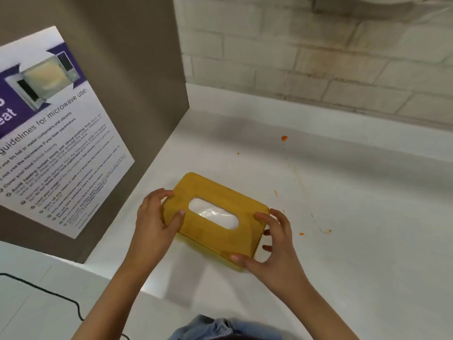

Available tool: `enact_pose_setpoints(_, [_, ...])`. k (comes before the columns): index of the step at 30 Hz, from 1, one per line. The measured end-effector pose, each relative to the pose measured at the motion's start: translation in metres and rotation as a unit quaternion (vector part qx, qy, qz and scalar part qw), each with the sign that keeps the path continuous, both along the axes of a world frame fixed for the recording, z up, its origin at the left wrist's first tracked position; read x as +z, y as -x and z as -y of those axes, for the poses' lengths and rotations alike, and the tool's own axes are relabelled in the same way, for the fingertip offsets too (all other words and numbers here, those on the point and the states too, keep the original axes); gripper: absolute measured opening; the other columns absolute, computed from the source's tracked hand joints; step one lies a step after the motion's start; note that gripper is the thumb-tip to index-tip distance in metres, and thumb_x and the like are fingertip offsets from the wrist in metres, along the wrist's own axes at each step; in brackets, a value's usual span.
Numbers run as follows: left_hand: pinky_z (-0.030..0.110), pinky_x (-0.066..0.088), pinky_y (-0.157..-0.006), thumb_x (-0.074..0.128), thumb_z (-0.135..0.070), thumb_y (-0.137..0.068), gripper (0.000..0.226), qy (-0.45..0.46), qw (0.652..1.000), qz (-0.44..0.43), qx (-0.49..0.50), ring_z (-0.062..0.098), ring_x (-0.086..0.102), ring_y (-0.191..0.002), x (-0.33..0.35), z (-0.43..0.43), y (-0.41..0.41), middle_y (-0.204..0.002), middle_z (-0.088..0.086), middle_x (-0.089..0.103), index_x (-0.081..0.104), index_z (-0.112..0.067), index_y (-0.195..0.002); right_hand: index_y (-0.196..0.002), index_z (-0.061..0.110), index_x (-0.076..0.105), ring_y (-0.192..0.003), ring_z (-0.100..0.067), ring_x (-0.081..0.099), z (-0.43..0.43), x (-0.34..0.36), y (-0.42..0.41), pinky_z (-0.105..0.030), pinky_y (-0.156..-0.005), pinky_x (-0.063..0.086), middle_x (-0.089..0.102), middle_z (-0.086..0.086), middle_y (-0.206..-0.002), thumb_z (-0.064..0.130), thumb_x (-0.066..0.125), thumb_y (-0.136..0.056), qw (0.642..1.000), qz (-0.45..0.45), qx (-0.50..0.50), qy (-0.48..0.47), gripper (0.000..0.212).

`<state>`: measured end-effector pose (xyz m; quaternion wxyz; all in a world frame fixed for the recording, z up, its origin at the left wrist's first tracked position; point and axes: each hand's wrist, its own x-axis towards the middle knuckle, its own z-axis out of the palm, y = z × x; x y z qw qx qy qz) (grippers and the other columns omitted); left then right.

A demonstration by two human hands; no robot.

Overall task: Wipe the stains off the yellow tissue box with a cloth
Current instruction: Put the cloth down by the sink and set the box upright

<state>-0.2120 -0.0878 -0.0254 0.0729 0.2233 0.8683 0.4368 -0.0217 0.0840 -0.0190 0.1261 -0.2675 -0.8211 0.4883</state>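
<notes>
A: Where the worktop [343, 253] meets the brown panel [137, 69], how does the box [210, 231] lie?

B: Flat on the white surface, slot up, turned so one corner points to 11 o'clock. That far corner sits near the panel's foot but apart from it.

A: And the hands?

B: The left hand [157, 217] is clasped on the short end at 9 o'clock, thumb on the lid beside the oval slot, fingers curled over the edge. The right hand [277, 244] grasps the end at 4 o'clock, thumb on the near corner, fingers spread over the far corner and down the side. Both grips are closed on the box.

A: A cloth in either?

B: I cannot see one in the hands.

A: Room around it?

B: Open white surface from 12 through 4 o'clock, up to the brick wall [318, 57]. Orange spots [284, 138] lie scattered there, one at 1 o'clock near the wall, smaller flecks at 3 o'clock just beyond the right hand. At 9 o'clock the panel closes that side, with a microwave notice [56, 133] on it.

A: The near edge?

B: It runs just below the box, from 8 toward 5 o'clock. Lower down at 7 o'clock a black cable [49, 294] crosses the floor.
</notes>
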Motion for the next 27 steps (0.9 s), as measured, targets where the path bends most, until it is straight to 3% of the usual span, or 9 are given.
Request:
enact_pose_setpoints(3, [0.036, 0.045, -0.091, 0.064, -0.041, -0.080, 0.052, -0.014, 0.997, 0.079, 0.020, 0.012, 0.044, -0.114, -0.010, 0.001, 0.007, -0.119, -0.012, 0.045, 0.041, -0.035, -0.126, -0.130, 0.049, 0.024, -0.115, -0.004, 0.044, 0.006, 0.000, -0.003, -0.027, -0.090, 0.047, 0.023, 0.017, -0.140, 0.050, 0.086, -0.048, 0.996, 0.041, -0.001, 0.077, 0.104])
enact_pose_setpoints(5, [0.035, 0.047, -0.090, 0.063, -0.050, -0.077, 0.051, -0.007, 0.994, 0.112, 0.008, 0.012, 0.051, -0.107, -0.012, 0.000, 0.013, -0.114, -0.011, 0.054, 0.045, -0.036, -0.124, -0.134, 0.052, 0.013, -0.114, 0.004, 0.043, 0.010, 0.000, 0.000, -0.020, -0.090, 0.045, 0.030, 0.029, -0.131, 0.040, 0.087, -0.052, 0.992, 0.056, 0.007, 0.116, 0.111])
enact_pose_setpoints(7, [0.028, 0.052, -0.076, 0.060, -0.059, -0.072, 0.029, -0.008, 0.994, 0.108, -0.018, 0.005, 0.061, -0.088, -0.012, -0.002, 0.017, -0.093, -0.014, 0.065, 0.055, -0.049, -0.099, -0.138, 0.050, 0.003, -0.111, 0.009, 0.044, 0.013, 0.002, 0.003, -0.015, -0.087, 0.046, 0.028, 0.038, -0.125, 0.030, 0.086, -0.057, 0.993, 0.063, 0.007, 0.105, 0.117])
enact_pose_setpoints(10, [0.017, 0.045, -0.063, 0.064, -0.051, -0.074, 0.012, -0.024, 0.995, 0.085, -0.039, 0.001, 0.058, -0.074, -0.008, -0.007, 0.025, -0.078, -0.016, 0.060, 0.052, -0.054, -0.076, -0.143, 0.042, -0.003, -0.109, 0.002, 0.051, 0.018, 0.004, 0.015, -0.015, -0.085, 0.049, 0.038, 0.022, -0.130, 0.022, 0.079, -0.059, 0.997, 0.068, 0.001, 0.046, 0.118])
enact_pose_setpoints(13, [0.020, 0.045, -0.070, 0.065, -0.043, -0.078, 0.017, -0.040, 0.995, 0.080, -0.052, 0.006, 0.056, -0.083, -0.005, -0.011, 0.037, -0.088, -0.010, 0.057, 0.048, -0.042, -0.080, -0.145, 0.035, -0.005, -0.119, -0.009, 0.046, 0.022, 0.008, 0.032, -0.025, -0.092, 0.047, 0.034, 0.008, -0.140, 0.022, 0.075, -0.057, 0.998, 0.061, -0.003, -0.004, 0.119])
enact_pose_setpoints(16, [0.041, 0.046, -0.092, 0.063, -0.043, -0.080, 0.026, -0.046, 0.994, 0.100, -0.026, 0.021, 0.052, -0.110, 0.004, -0.022, 0.056, -0.117, 0.000, 0.055, 0.047, -0.034, -0.098, -0.146, 0.031, -0.007, -0.123, -0.017, 0.042, 0.015, 0.014, 0.058, -0.036, -0.096, 0.047, 0.032, 0.002, -0.143, 0.021, 0.074, -0.056, 0.999, 0.040, -0.011, -0.021, 0.122])
enact_pose_setpoints(20, [0.025, 0.041, -0.067, 0.060, -0.045, -0.082, 0.019, -0.088, 0.993, 0.074, -0.011, 0.010, 0.057, -0.089, 0.029, -0.052, 0.093, -0.092, -0.011, 0.059, 0.047, -0.036, -0.092, -0.146, 0.031, -0.012, -0.121, -0.023, 0.044, -0.016, 0.030, 0.101, -0.042, -0.096, 0.045, 0.030, -0.001, -0.143, 0.024, 0.074, -0.057, 0.998, 0.034, -0.007, -0.062, 0.124])
enact_pose_setpoints(25, [0.030, 0.037, -0.063, 0.060, -0.049, -0.080, 0.033, -0.064, 0.996, 0.062, 0.012, 0.021, 0.054, -0.083, 0.042, -0.112, 0.147, -0.087, -0.003, 0.058, 0.046, -0.024, -0.096, -0.142, 0.041, 0.007, -0.118, -0.026, 0.049, -0.075, 0.051, 0.155, -0.047, -0.094, 0.047, 0.039, -0.007, -0.137, 0.023, 0.072, -0.062, 0.999, -0.018, -0.014, -0.041, 0.104])
enact_pose_setpoints(27, [0.029, 0.034, -0.057, 0.059, -0.050, -0.080, 0.037, -0.052, 0.997, 0.061, 0.014, 0.022, 0.052, -0.082, 0.042, -0.137, 0.164, -0.086, -0.002, 0.056, 0.046, -0.021, -0.098, -0.144, 0.028, 0.012, -0.116, -0.034, 0.049, -0.098, 0.052, 0.176, -0.050, -0.093, 0.047, 0.042, -0.013, -0.132, 0.022, 0.067, -0.064, 0.999, -0.006, -0.032, -0.034, 0.098])
